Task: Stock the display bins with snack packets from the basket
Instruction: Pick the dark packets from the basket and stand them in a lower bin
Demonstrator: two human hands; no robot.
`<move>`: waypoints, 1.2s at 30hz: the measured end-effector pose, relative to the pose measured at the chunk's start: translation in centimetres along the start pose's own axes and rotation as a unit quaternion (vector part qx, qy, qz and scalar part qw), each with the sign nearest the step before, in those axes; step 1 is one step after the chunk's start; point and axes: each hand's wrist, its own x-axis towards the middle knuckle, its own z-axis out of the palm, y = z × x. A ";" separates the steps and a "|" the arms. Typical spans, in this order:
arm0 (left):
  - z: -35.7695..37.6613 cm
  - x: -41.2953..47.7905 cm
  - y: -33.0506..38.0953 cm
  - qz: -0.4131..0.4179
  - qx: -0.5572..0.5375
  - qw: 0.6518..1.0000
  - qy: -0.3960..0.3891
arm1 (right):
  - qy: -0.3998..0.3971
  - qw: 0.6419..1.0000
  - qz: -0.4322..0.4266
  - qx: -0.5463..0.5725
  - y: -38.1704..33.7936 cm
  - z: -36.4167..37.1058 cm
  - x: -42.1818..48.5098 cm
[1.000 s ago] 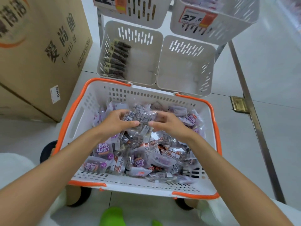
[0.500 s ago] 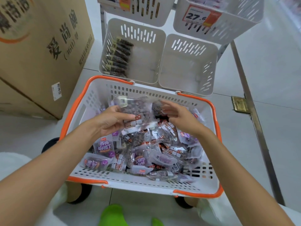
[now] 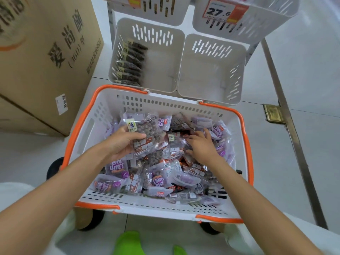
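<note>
A white basket with an orange rim (image 3: 81,137) sits in front of me, full of clear and purple snack packets (image 3: 161,179). My left hand (image 3: 119,144) grips a clear packet of dark snacks (image 3: 147,133), lifted a little above the pile. My right hand (image 3: 200,146) reaches into the pile on the right, its fingers spread over the packets; I cannot see whether it holds one. Behind the basket stand two white display bins: the left bin (image 3: 161,57) has a row of dark packets (image 3: 130,63) along its left wall, and the right bin (image 3: 211,70) is empty.
A big cardboard box (image 3: 42,57) stands at the left, close to the basket. Two more white bins hang above, one with a 27.6 price tag (image 3: 220,11). A metal floor rail (image 3: 287,111) runs along the right. Green shoes (image 3: 128,243) show at the bottom.
My left hand has kept hold of the clear packet it lifted from the pile. My right hand let go of it and moved right, down into the packets.
</note>
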 end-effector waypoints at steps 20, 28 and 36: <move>2.1 -1.2 1.4 0.033 -0.062 0.997 -0.031 | 0.100 0.813 0.086 0.567 -5.7 -10.3 -2.6; 2.0 -2.4 3.6 0.120 0.154 0.977 -0.089 | 0.159 0.859 -0.019 0.486 -6.7 -11.3 -0.6; 1.6 -0.6 11.0 0.232 0.391 0.884 -0.111 | 0.001 0.927 -0.107 0.359 -5.7 -18.3 5.0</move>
